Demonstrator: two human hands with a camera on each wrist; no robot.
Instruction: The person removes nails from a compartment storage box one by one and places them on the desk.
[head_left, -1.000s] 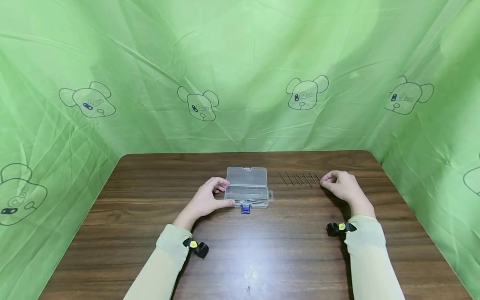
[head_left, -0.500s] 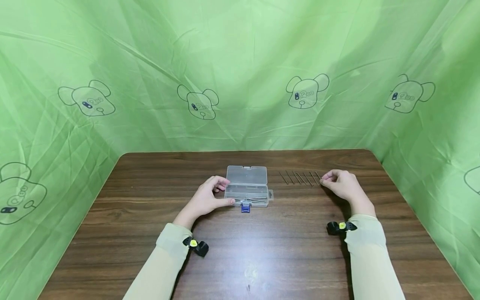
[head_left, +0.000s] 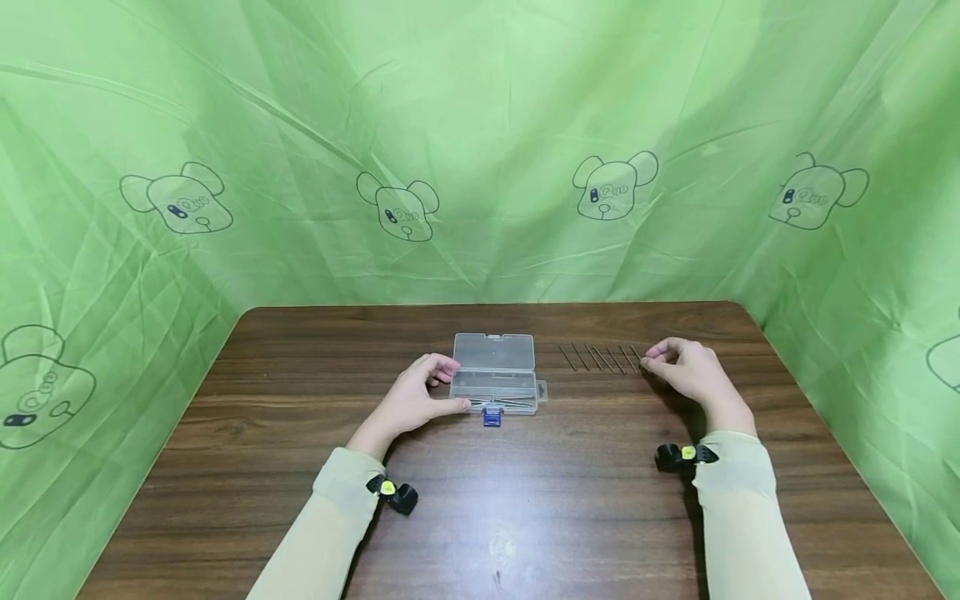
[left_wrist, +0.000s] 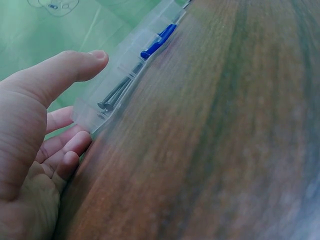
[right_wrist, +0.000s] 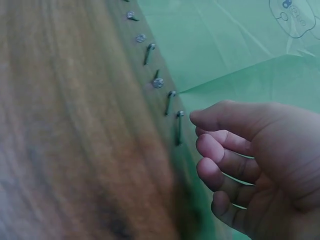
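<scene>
A clear plastic box (head_left: 493, 353) lies with its lid tipped back, its blue latch (head_left: 492, 417) hanging at the front. Several silver nails (left_wrist: 114, 94) lie inside its front part. My left hand (head_left: 414, 395) holds the box by its left end, thumb at the front corner and fingers at the far side. To the right of the box, several loose nails (head_left: 602, 358) lie slanted in a row on the table. My right hand (head_left: 684, 370) is at the right end of that row. Its loosely bent fingers are beside the nearest nail (right_wrist: 180, 129), with nothing seen between them.
The dark wooden table (head_left: 517, 492) reaches back to a green cloth (head_left: 495, 208) printed with mouse-head outlines, which also hangs at both sides. A clear hanging tab (head_left: 542, 391) sticks out from the box's right end.
My right hand has shifted very slightly right beside the row of nails. My left hand and the box have stayed in place, and the nails lie as before.
</scene>
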